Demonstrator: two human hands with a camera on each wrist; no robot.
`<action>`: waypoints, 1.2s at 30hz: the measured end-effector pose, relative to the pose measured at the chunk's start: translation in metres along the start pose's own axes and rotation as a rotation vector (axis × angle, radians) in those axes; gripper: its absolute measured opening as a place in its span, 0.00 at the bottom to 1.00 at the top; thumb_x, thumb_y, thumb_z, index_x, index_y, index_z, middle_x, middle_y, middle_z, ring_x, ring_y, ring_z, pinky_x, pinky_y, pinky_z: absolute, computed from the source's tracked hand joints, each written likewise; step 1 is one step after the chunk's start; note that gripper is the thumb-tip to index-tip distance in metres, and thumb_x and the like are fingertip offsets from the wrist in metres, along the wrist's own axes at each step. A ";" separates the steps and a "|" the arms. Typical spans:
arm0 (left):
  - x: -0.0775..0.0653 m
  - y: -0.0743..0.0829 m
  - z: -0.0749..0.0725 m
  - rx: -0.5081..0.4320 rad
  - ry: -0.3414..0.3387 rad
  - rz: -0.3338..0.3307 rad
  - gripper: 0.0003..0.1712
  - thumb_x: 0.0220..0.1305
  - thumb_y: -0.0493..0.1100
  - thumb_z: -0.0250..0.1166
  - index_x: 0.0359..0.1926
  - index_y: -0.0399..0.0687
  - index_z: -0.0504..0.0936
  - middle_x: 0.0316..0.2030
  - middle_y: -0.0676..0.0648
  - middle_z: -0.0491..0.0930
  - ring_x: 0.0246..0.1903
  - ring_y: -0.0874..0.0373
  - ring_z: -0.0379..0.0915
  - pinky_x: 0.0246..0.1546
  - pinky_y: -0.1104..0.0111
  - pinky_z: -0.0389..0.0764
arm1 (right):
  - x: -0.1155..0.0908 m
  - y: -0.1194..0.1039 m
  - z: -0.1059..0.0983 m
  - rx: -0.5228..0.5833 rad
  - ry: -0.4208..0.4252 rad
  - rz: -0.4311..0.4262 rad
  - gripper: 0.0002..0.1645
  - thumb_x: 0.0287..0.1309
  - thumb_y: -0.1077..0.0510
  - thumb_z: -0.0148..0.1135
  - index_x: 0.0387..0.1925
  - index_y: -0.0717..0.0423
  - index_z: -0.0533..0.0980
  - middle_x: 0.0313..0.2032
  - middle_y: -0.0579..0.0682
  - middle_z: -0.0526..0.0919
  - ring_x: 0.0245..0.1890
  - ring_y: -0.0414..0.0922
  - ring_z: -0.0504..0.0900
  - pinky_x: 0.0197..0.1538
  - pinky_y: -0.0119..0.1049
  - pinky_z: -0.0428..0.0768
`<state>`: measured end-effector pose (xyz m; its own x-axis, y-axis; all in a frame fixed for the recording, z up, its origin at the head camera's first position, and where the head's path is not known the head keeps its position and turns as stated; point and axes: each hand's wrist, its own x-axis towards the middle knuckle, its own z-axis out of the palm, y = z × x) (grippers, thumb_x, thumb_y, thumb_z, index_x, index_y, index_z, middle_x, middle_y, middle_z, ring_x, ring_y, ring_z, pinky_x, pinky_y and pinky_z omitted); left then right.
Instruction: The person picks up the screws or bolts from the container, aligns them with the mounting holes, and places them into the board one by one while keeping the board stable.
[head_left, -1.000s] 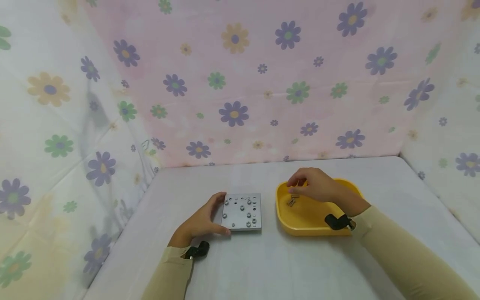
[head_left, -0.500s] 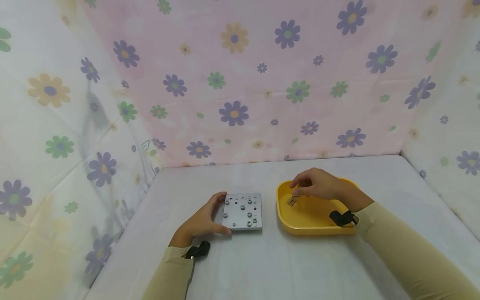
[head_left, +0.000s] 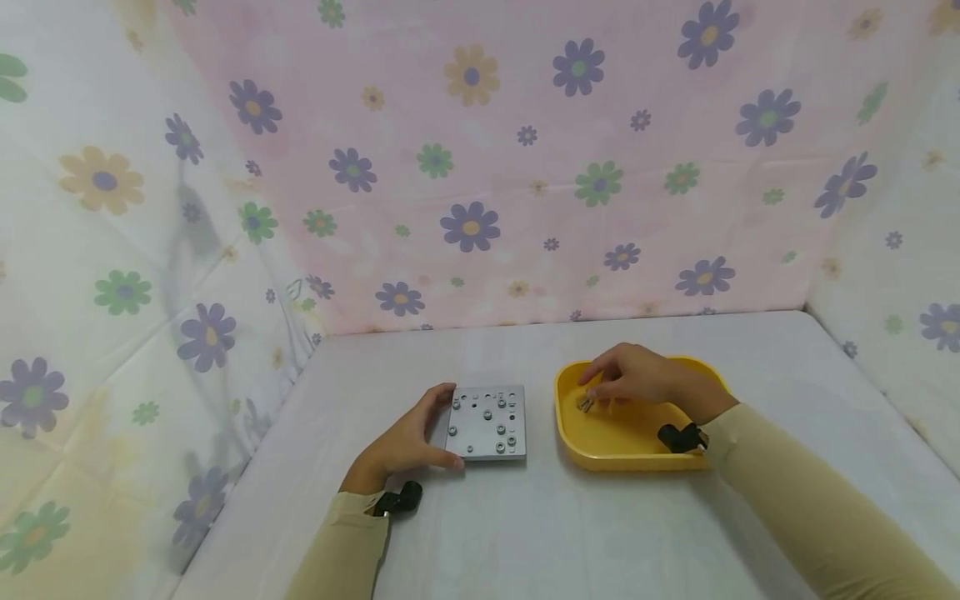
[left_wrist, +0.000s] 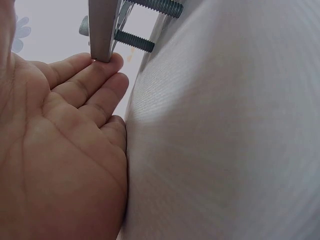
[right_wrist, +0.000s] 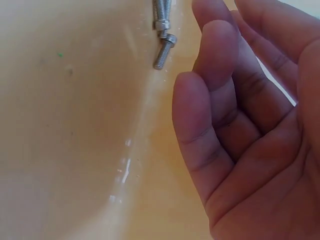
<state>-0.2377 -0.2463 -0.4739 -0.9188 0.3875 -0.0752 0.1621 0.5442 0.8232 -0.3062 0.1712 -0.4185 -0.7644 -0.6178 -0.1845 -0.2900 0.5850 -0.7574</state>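
My left hand (head_left: 405, 437) grips a square metal plate (head_left: 474, 433) from its left side, with the thumb at the near edge and fingers at the far edge. Several socket-head screws sit in the plate. In the left wrist view, threaded shanks (left_wrist: 135, 41) stick out beneath the plate (left_wrist: 102, 30), and fingertips touch its edge. My right hand (head_left: 637, 375) reaches into a yellow tray (head_left: 637, 461), its thumb and index finger close to a few loose screws (head_left: 585, 404). The right wrist view shows these screws (right_wrist: 165, 52) lying beside loosely bent fingers (right_wrist: 192, 102).
A white-covered table (head_left: 480, 525) carries the plate and the tray, with a gap between them. Flowered cloth (head_left: 480, 158) hangs behind the table and along both sides. Dark wrist-worn cameras (head_left: 681, 437) sit at both sleeves.
My right hand has lowered slightly in the tray, its fingertips coming down and a little to the right, nearer the loose screws. My left hand and the plate keep their place.
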 end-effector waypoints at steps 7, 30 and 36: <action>0.000 -0.001 0.001 0.008 -0.002 0.003 0.76 0.36 0.53 0.89 0.82 0.55 0.51 0.78 0.56 0.59 0.80 0.54 0.49 0.81 0.49 0.43 | 0.004 0.002 0.006 -0.039 -0.014 0.031 0.16 0.66 0.53 0.69 0.53 0.51 0.86 0.34 0.49 0.90 0.33 0.50 0.83 0.35 0.34 0.81; 0.000 -0.001 0.000 0.032 0.005 -0.006 0.77 0.35 0.55 0.89 0.82 0.55 0.51 0.79 0.56 0.58 0.81 0.56 0.47 0.81 0.51 0.45 | 0.020 0.005 0.017 -0.206 -0.035 0.038 0.09 0.60 0.51 0.75 0.42 0.40 0.89 0.37 0.44 0.82 0.36 0.44 0.77 0.41 0.37 0.78; 0.000 0.000 0.001 0.019 0.007 -0.007 0.76 0.35 0.55 0.89 0.82 0.54 0.51 0.79 0.56 0.58 0.81 0.55 0.47 0.81 0.51 0.44 | 0.021 -0.001 0.020 -0.228 -0.046 0.054 0.08 0.59 0.53 0.76 0.41 0.40 0.88 0.35 0.42 0.84 0.37 0.44 0.78 0.43 0.38 0.78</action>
<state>-0.2372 -0.2462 -0.4746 -0.9225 0.3783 -0.0764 0.1628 0.5608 0.8118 -0.3104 0.1469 -0.4343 -0.7568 -0.6025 -0.2534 -0.3756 0.7182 -0.5857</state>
